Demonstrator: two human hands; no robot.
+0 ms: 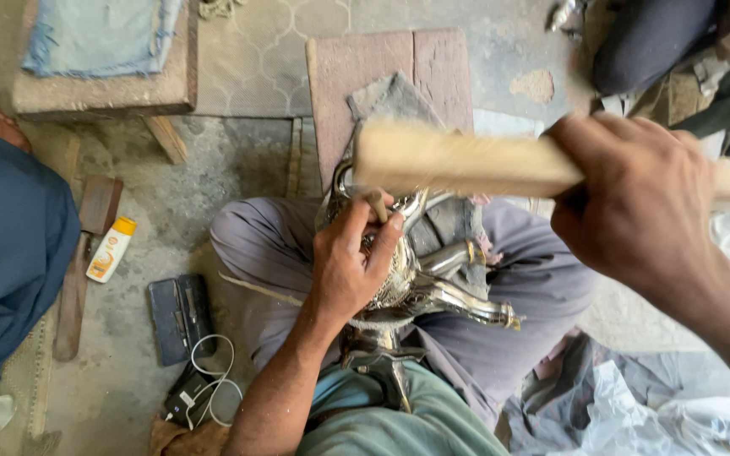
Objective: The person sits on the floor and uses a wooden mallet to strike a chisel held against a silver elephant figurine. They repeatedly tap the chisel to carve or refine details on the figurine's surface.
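A shiny engraved silver metal vessel [433, 283] with a spout lies across my lap. My left hand [350, 260] rests on its body and pinches a small chisel-like punch [377, 205] upright against the metal. My right hand [635, 203] is closed around a pale wooden stick [458, 160], blurred and held level just above the punch. The vessel's foot is hidden between my legs.
A reddish wooden block [340, 76] stands in front of my knees. On the concrete floor at left lie a white bottle with an orange cap [111, 249], a dark case [179, 317], a phone with white cable [200, 388] and a wooden-handled tool [78, 270]. Another person in blue [6, 245] sits at far left.
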